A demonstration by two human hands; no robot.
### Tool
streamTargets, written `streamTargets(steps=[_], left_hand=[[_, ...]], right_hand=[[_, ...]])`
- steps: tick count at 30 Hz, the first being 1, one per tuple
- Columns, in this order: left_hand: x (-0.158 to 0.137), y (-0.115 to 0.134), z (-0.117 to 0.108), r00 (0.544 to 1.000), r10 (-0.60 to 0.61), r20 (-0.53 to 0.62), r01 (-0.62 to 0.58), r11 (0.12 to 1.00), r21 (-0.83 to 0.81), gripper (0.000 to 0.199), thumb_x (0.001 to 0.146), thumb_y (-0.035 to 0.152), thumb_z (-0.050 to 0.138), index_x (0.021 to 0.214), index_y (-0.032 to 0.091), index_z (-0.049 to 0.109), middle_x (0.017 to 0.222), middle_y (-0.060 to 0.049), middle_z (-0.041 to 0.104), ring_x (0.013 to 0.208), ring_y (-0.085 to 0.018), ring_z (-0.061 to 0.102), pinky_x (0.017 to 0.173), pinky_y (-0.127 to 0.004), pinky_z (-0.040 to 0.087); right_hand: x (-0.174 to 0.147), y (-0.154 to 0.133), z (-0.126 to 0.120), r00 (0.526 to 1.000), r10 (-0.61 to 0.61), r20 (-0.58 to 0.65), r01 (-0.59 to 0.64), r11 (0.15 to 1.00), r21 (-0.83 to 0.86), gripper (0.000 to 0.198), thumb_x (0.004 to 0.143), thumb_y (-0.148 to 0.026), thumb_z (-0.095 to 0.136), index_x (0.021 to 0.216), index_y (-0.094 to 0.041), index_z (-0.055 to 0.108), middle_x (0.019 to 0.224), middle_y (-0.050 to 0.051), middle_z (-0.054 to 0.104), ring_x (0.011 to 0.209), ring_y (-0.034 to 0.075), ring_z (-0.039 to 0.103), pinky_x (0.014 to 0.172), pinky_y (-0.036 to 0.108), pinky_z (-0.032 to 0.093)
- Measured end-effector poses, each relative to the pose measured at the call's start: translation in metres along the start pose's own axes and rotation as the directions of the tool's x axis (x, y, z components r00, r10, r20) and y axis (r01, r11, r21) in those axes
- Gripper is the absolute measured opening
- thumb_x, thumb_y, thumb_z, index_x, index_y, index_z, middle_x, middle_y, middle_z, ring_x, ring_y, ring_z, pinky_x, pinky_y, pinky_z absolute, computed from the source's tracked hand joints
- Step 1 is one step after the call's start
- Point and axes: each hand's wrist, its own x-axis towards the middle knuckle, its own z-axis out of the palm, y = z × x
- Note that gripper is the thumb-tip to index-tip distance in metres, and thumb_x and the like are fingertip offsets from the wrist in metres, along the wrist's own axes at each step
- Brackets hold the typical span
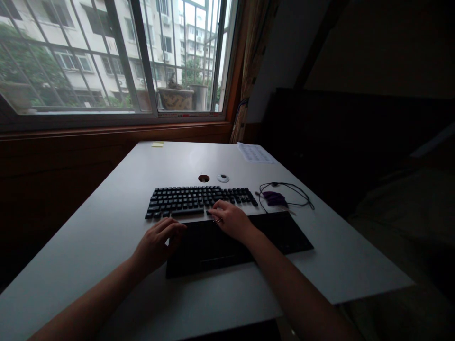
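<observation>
Black keycaps (185,198) lie in rows on the white table, laid out like a keyboard, with white surface showing between some of them. In front of them is a flat black keyboard base (220,251) with no keycaps visible on its dark top. My left hand (158,239) is at the base's left end, fingers curled and thumb bent in around its upper left corner. My right hand (229,219), wearing a ring, reaches over the base's far edge. Its thumb and fingertips close on a black keycap (209,212) at the bottom row.
Right of the keycaps are a purple cloth-like item (274,198) and a looped black cable (305,195). A round hole (204,178) and a white ring-shaped cover (223,178) lie beyond. Farther back are printed paper (256,153) and a yellow note (157,144), near the barred window (149,57).
</observation>
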Motion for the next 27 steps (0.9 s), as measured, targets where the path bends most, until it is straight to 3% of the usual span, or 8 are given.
streamTargets(steps=[8, 27], left_hand=[[-0.0020, -0.0023, 0.0012, 1.000, -0.013, 0.012, 0.013, 1.000, -0.006, 0.017, 0.093, 0.012, 0.053, 0.105, 0.018, 0.062, 0.090, -0.006, 0.065, 0.077, -0.015, 0.059, 0.068, -0.028, 0.051], [-0.0006, -0.0001, 0.0005, 1.000, -0.005, 0.014, 0.005, 1.000, 0.011, 0.017, 0.093, 0.013, 0.051, 0.106, 0.018, 0.062, 0.090, -0.006, 0.065, 0.077, -0.015, 0.059, 0.067, -0.028, 0.051]], right_hand=[[0.0039, -0.0013, 0.0017, 1.000, 0.026, 0.013, -0.025, 0.999, -0.025, 0.031, 0.094, -0.021, 0.053, 0.121, -0.025, 0.067, 0.112, 0.007, 0.063, 0.103, 0.019, 0.058, 0.088, 0.032, 0.049], [0.0043, -0.0010, 0.0020, 0.999, 0.051, -0.012, -0.051, 0.999, 0.003, 0.030, 0.095, -0.022, 0.052, 0.121, -0.025, 0.066, 0.112, 0.006, 0.063, 0.100, 0.017, 0.060, 0.087, 0.030, 0.049]])
